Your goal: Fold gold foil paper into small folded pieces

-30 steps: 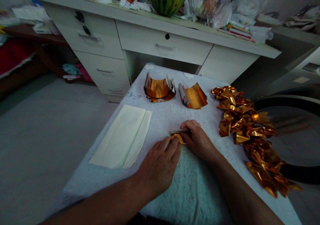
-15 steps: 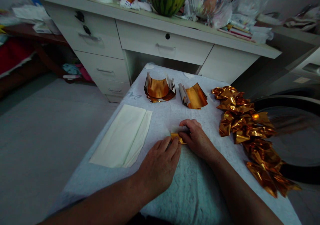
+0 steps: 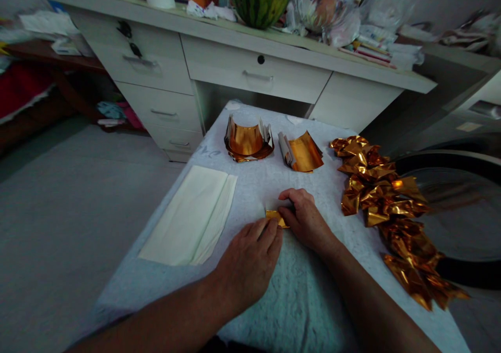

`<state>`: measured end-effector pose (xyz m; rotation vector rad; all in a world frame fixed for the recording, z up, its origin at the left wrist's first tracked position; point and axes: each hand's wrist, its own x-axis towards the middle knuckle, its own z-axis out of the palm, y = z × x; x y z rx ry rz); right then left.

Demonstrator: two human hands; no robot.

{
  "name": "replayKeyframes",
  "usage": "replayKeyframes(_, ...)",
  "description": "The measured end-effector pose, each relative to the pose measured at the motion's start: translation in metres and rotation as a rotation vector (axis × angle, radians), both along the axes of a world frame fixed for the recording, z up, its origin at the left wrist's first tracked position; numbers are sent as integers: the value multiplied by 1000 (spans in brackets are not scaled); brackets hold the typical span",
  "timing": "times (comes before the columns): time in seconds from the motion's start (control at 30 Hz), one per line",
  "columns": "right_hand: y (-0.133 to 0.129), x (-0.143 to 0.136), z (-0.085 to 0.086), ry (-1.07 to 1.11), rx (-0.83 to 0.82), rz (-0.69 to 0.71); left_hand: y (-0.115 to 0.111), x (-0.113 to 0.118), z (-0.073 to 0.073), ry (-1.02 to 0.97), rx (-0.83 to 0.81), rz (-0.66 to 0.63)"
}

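Observably, working from left to right, a flat stack of pale paper [image 3: 186, 212], with its right edge folded or layered, lies on the cloth-covered surface [image 3: 252, 191]. Next, the left hand [image 3: 248, 261] rests low with fingers close together over the near-left part of a small gold piece [image 3: 273, 215]; whether this grip pinches the piece or only presses on it cannot be told. Farther back stands a curved stack of gold sheets [image 3: 246, 140], its ends turned up. The small gold piece lies on the surface between the hands, partly covered by fingers. The right hand [image 3: 309, 225] has its thumb at the far-right part of the piece and its forefinger arched apart from the thumb; whether this grip pinches anything cannot be told. Beyond it sits a smaller curved gold stack [image 3: 304, 152]. At far right, a long row of crumpled-looking gold folded pieces [image 3: 385, 183] runs toward the near edge, beside the round appliance door [image 3: 469, 272]. Step in hand, as judged: flattening or creasing the small piece against the surface. Any further move on it would call for steady left-hand pressure, aligned edges and light right-hand contact, since thin foil probably wrinkles easily
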<state>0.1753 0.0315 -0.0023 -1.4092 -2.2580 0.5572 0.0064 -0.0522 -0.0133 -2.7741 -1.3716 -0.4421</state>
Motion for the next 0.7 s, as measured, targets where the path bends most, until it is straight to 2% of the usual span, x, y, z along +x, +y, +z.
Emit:
replayKeyframes(0.37, -3, 1, 1, -29, 38, -53, 3, -1, -4, -22, -26, 8)
replayKeyframes(0.7, -1, 0, 2, -105, 15, -66, 3, 1, -1, 0, -64, 17)
